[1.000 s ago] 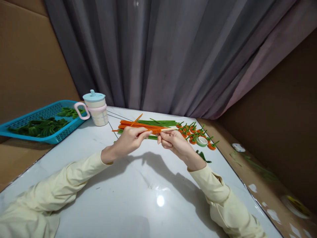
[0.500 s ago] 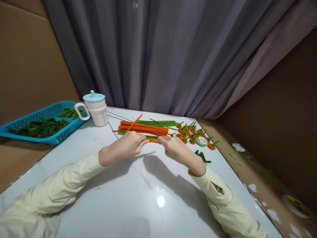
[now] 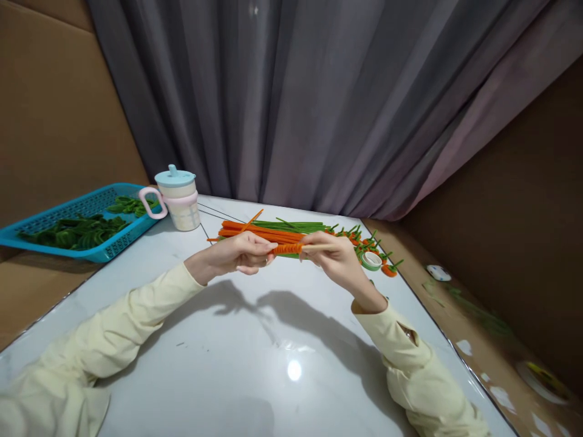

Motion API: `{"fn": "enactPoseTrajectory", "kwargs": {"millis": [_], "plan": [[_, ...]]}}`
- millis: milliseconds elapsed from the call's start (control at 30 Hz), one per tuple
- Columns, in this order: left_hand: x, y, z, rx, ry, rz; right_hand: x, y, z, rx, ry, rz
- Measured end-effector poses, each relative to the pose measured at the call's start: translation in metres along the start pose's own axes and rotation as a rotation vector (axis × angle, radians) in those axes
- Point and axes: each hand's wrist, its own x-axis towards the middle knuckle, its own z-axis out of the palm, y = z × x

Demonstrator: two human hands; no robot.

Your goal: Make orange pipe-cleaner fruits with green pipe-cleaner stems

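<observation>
Above a white glossy table (image 3: 255,340), my left hand (image 3: 241,254) and my right hand (image 3: 330,256) hold one thin stick between them. An orange pipe cleaner coil (image 3: 286,248) is wound around the stick's middle. My left hand pinches the coil's left end, and my right hand grips the bare stick on the right. Just behind my hands lies a bundle of straight orange pipe cleaners (image 3: 259,232) and green pipe cleaners (image 3: 296,226).
Several small orange pieces with green stems (image 3: 368,246) and a green tape roll (image 3: 372,260) lie right of the bundle. A lidded cup with a pink handle (image 3: 177,198) stands at the back left, next to a blue basket (image 3: 77,224) of green pieces. Cardboard walls and a grey curtain surround the table.
Both hands dipped toward the table half a second ago and have risen again. The orange coil on the stick now shows more clearly between them.
</observation>
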Motion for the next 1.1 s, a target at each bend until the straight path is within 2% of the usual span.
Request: {"fn": "enactPoseTrajectory", "kwargs": {"millis": [100,167,233,367,433,600,667,800,933,1100], "plan": [[0.006,-0.008,0.006,-0.046,0.125,0.000,-0.001,0.012,0.013,0.067,0.163,0.058],[0.007,-0.011,0.009,-0.059,0.182,0.015,-0.001,0.016,0.023,0.198,0.234,0.133],[0.006,-0.012,0.011,0.022,0.262,0.061,-0.002,0.018,0.033,0.372,0.280,0.206],[0.002,-0.011,0.014,0.508,0.525,0.213,-0.003,0.015,0.047,0.611,0.318,0.330],[0.002,-0.011,0.015,0.736,0.617,0.319,-0.004,0.014,0.049,0.690,0.327,0.382],[0.004,-0.018,0.015,1.128,0.667,0.569,-0.004,0.014,0.047,0.764,0.283,0.465],[0.004,-0.021,0.014,1.257,0.668,0.625,-0.003,0.015,0.044,0.663,0.236,0.445],[0.003,-0.025,0.012,1.538,0.656,0.666,0.000,0.018,0.038,0.205,0.084,0.362],[0.000,-0.026,0.016,1.711,0.554,0.556,0.000,0.019,0.032,-0.061,-0.012,0.320],[-0.006,-0.023,0.028,1.667,0.407,0.316,-0.008,0.013,0.030,-0.409,-0.178,0.203]]}}
